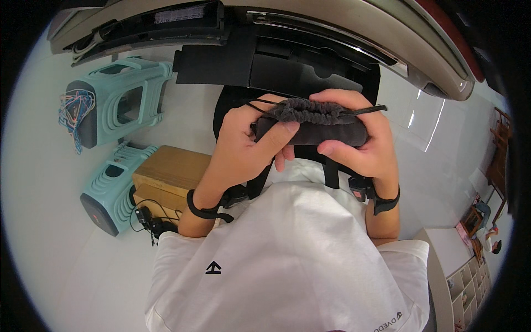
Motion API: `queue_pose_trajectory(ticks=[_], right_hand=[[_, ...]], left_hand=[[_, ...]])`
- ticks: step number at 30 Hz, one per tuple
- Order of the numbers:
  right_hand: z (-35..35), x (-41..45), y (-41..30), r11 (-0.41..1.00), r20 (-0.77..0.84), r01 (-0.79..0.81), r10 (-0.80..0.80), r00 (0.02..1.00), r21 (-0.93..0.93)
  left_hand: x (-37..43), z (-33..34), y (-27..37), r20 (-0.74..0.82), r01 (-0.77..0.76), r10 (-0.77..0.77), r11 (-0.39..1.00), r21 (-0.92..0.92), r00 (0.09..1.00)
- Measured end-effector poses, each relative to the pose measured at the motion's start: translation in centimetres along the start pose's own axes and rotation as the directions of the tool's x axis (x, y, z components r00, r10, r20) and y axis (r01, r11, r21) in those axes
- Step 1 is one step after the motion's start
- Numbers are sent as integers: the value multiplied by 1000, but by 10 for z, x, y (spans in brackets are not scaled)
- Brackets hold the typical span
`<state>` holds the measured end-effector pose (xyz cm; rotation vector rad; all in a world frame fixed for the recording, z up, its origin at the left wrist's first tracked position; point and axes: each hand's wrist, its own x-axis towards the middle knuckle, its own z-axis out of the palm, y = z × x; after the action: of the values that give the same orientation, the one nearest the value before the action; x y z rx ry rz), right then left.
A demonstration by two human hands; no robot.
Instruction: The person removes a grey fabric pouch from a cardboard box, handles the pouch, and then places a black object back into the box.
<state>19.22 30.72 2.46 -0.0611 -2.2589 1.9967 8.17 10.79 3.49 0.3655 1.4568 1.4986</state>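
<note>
Both hands hold a dark grey drawstring pouch [307,132] in front of my body. My left hand [249,137] grips its left end, with the thumb lying over the gathered edge. Around the right end curls my right hand [361,133], its thumb below the pouch and its fingers above. The gathered mouth faces up, and black cords stick out at both sides. What the pouch contains is hidden. Just beyond it lies a black open flap or panel [290,72]. Each wrist wears a black band.
Light-blue plastic stools [118,99] stand at the left, one with tangled cords [77,108] on its seat. Near them are cardboard boxes [172,168] and a black cable with an adapter [145,216]. A table edge [332,18] curves across the top. A person [488,238] is far right.
</note>
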Motion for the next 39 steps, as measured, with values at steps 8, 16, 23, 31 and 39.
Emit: queue_pose_trajectory(ticks=[8,16,23,31,39], right_hand=[[6,-6,-6,880,-91,-318,371,924,354],[6,1,0,984,-135,-64,87,987,164],[-1,-2,14,970,-127,216,-230,965,-111],[13,3,13,973,-284,227,-207,936,39],[8,1,4,972,-196,194,-218,956,-132]], left_hand=[[14,-1,-18,90,-467,460,848,250,883],[6,2,7,-100,14,-27,992,-125,995],[10,5,-10,-46,-142,140,988,-58,989],[17,-1,-9,31,-517,613,637,571,790],[11,2,-5,66,-522,670,508,685,739]])
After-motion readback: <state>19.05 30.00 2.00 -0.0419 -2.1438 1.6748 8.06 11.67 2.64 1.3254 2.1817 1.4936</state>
